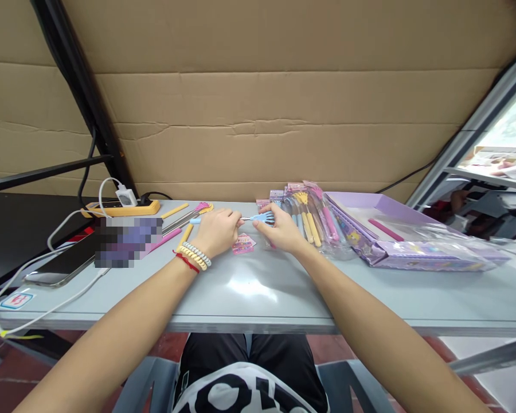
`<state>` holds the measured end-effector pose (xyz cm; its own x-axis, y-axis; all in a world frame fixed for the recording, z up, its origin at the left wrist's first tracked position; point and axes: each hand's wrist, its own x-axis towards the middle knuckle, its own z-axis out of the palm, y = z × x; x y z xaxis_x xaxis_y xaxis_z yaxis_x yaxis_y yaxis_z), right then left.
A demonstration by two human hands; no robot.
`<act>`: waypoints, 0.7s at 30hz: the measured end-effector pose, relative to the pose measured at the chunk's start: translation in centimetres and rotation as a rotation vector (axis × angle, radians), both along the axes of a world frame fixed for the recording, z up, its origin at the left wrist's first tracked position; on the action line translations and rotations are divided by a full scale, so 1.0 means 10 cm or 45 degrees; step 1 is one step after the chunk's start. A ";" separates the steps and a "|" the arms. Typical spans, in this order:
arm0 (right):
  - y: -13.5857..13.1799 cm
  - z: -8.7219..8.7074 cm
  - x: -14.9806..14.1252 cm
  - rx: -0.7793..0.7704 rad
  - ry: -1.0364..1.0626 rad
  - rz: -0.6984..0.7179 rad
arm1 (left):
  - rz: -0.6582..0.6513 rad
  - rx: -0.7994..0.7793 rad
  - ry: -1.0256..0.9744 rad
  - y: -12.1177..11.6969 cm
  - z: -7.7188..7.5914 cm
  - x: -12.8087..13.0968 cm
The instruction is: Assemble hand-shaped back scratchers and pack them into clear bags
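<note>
My left hand (218, 232) is closed round the rod of a blue back scratcher (261, 217), whose blue handle sticks out to the left. My right hand (284, 228) pinches its claw-shaped head. It is held level just above the table. Small pink cards (243, 244) lie on the tabletop between my hands. Loose back scratchers in pink and yellow (184, 219) are spread to the left of my left hand. Right of my right hand lies a pile of bagged back scratchers (313, 215) with yellow, pink and blue handles.
A purple box (413, 255) holding clear plastic bags and a pink stick (386, 230) is at the right. At the left are a dark phone (64, 261), white cables and a yellow power strip (122, 209). A cardboard wall (258, 115) closes off the table's back.
</note>
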<state>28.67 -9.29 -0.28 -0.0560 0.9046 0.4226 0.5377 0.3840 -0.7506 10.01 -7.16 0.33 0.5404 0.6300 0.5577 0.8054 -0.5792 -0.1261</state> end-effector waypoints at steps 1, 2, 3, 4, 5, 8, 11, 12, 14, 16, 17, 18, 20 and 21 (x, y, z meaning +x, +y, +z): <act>0.00 0.00 0.00 0.009 -0.008 -0.011 | 0.001 -0.008 0.004 0.00 0.00 0.00; 0.01 -0.01 -0.01 0.022 -0.014 -0.020 | 0.003 -0.016 0.008 0.00 0.00 -0.01; 0.01 -0.01 -0.01 0.034 -0.013 -0.029 | 0.003 -0.026 0.010 0.00 0.00 -0.01; 0.01 0.00 -0.02 0.042 -0.003 -0.036 | 0.002 -0.037 0.011 0.00 0.00 0.00; 0.01 0.00 -0.02 0.043 0.017 -0.040 | 0.001 -0.050 0.015 -0.02 0.00 0.00; 0.02 0.03 -0.03 0.037 0.134 -0.066 | 0.010 -0.075 0.053 -0.07 0.01 0.05; 0.00 0.08 -0.01 0.086 0.176 -0.157 | 0.025 -0.067 0.094 -0.14 0.04 0.09; -0.01 0.10 -0.01 0.121 0.150 -0.196 | 0.026 -0.065 0.097 -0.15 0.05 0.10; -0.02 0.14 0.00 0.209 0.080 -0.256 | 0.019 -0.075 0.090 -0.15 0.08 0.09; -0.02 0.17 0.01 0.279 0.039 -0.293 | 0.010 -0.091 0.062 -0.12 0.10 0.06; -0.02 0.18 0.03 0.299 0.040 -0.305 | 0.013 -0.096 0.044 -0.09 0.12 0.03; 0.00 0.19 0.05 0.314 0.050 -0.319 | 0.022 -0.096 0.026 -0.06 0.14 -0.01; 0.05 0.22 0.14 0.352 0.096 -0.368 | 0.058 -0.081 -0.002 0.02 0.17 -0.12; 0.08 0.23 0.22 0.385 0.134 -0.402 | 0.075 -0.069 -0.009 0.07 0.19 -0.18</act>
